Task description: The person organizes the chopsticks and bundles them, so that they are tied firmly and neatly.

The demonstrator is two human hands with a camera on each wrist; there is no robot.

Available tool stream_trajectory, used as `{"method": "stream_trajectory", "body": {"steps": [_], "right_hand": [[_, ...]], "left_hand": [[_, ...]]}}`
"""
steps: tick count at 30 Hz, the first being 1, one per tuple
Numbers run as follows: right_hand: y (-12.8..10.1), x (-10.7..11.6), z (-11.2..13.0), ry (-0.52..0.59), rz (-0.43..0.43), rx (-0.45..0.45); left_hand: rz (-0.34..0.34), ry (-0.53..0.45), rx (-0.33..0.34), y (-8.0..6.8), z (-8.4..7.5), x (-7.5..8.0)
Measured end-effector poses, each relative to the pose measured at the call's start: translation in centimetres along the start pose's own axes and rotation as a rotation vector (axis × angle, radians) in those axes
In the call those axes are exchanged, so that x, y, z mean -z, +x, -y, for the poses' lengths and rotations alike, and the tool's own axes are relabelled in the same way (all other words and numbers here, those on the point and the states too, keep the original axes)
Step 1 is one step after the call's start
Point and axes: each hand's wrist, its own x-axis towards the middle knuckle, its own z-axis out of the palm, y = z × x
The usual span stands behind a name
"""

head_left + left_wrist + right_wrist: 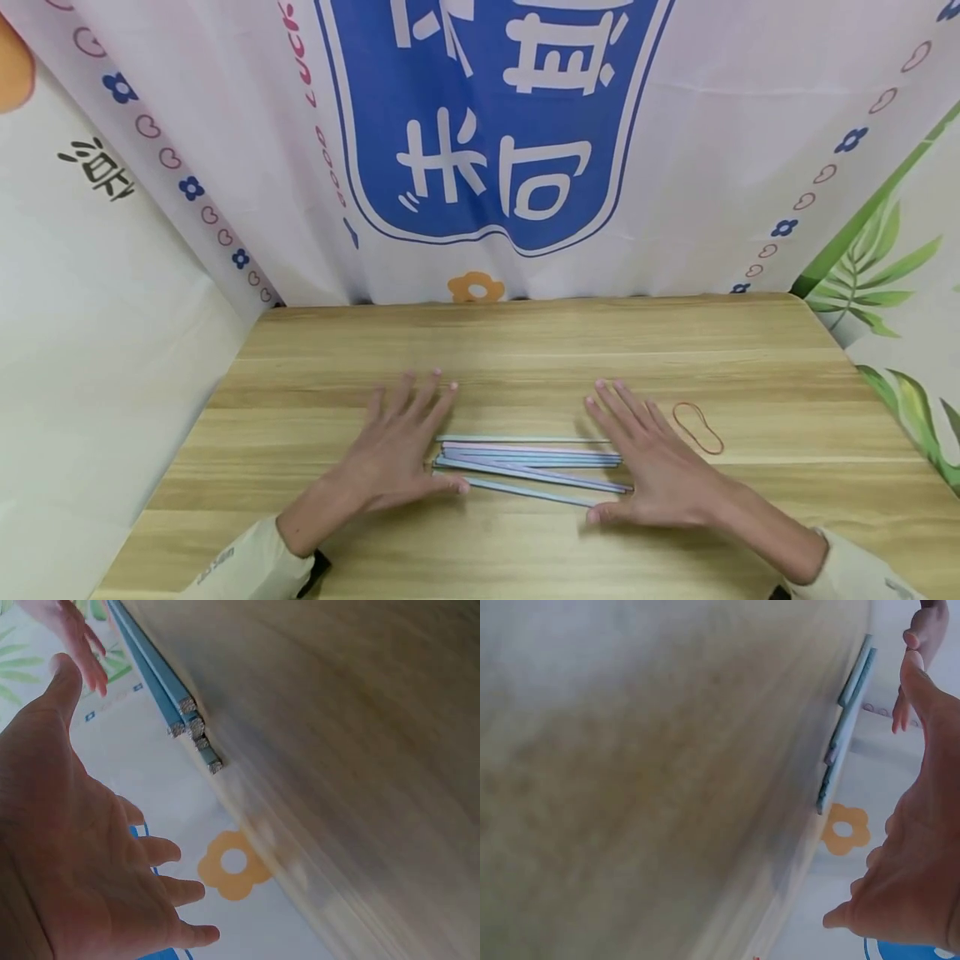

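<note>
Several long, thin sticks (532,458) in pale blue and pinkish lilac lie in a loose, slightly fanned bunch on the table, running left to right. Beside their left ends is my left hand (393,454), its fingers spread and straight. My right hand (663,471) is spread the same way at the right ends. Neither hand grips anything. Up close in the left wrist view, the blue sticks (154,667) have silvery, rough-looking ends, with the left palm (67,847) facing them. In the right wrist view the right palm (922,825) faces the sticks (847,720).
A thin red rubber band (720,440) lies on the table just right of my right hand. The wood-grain table (525,350) ends at the back against a printed white curtain (712,167). Patterned cloth also hangs at both sides.
</note>
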Motion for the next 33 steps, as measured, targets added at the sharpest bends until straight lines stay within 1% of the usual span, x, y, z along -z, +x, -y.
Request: {"method": "stream_trajectory", "body": {"steps": [3,6,10,14,18,21,27,33], "right_hand": [[0.1,-0.3,0.0,0.005,0.003,0.025],[0.1,-0.5,0.1,0.024,0.003,0.048],[0.1,-0.7,0.1,0.078,0.024,0.063],[0.2,-0.7,0.1,0.104,0.048,0.072],[0.4,-0.6,0.1,0.111,0.056,0.073],[0.5,-0.6,-0.1,0.117,0.056,0.079],[0.6,-0.5,-0.3,0.144,0.068,0.091],[0.7,-0.3,-0.3,0.139,0.079,0.094]], "left_hand": [[0.022,-0.036,-0.020,0.1,-0.2,-0.2],[0.043,-0.080,-0.054,0.2,-0.3,-0.4],[0.070,-0.127,-0.126,0.3,-0.3,-0.7],[0.101,-0.179,-0.198,0.3,-0.2,-0.9],[0.123,-0.225,-0.238,0.3,-0.3,-1.1],[0.130,-0.245,-0.234,0.4,-0.2,-1.1],[0.158,-0.264,-0.188,0.4,-0.2,-1.0],[0.162,-0.241,-0.204,0.5,-0.3,-0.9]]}}
